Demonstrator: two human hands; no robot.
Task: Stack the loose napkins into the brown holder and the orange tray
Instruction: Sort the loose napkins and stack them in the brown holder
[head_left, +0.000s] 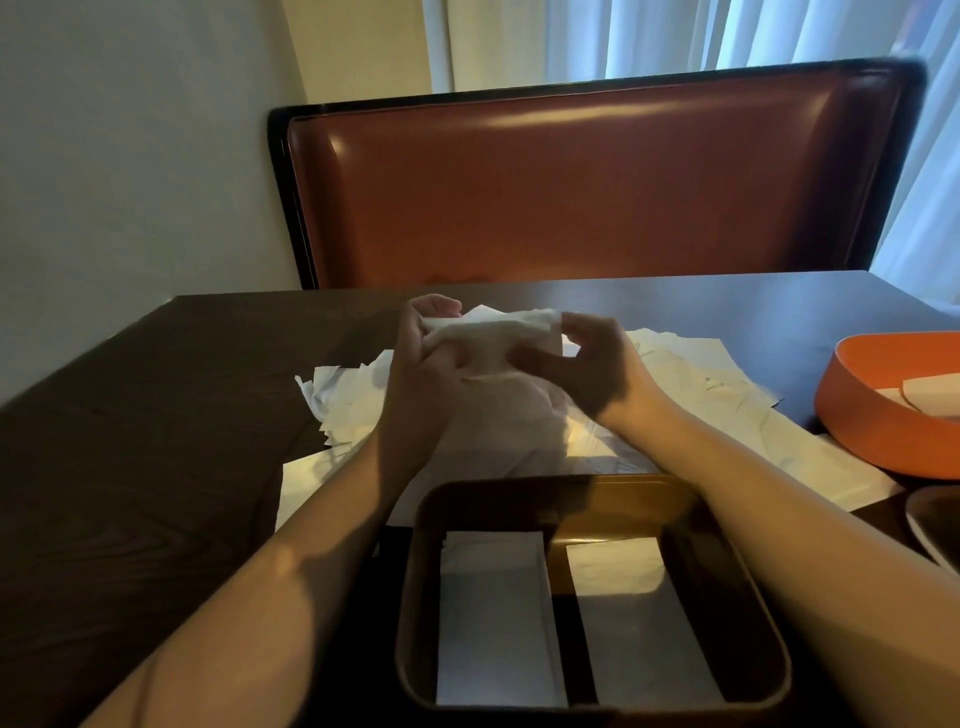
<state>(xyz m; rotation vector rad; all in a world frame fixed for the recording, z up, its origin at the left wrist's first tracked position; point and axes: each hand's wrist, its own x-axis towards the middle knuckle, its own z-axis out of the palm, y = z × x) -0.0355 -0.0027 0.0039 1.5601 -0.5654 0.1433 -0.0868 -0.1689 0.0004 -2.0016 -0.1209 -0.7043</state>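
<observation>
Head view shows left hand (423, 358) and right hand (582, 364) pinching one napkin (493, 338) taut above the brown holder (592, 493), seemingly squaring it for stacking.

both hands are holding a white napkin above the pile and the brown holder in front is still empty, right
Not quite. The head view shows both hands holding the white napkin above the pile, but the brown rectangular holder already contains two stacks of napkins.
</observation>
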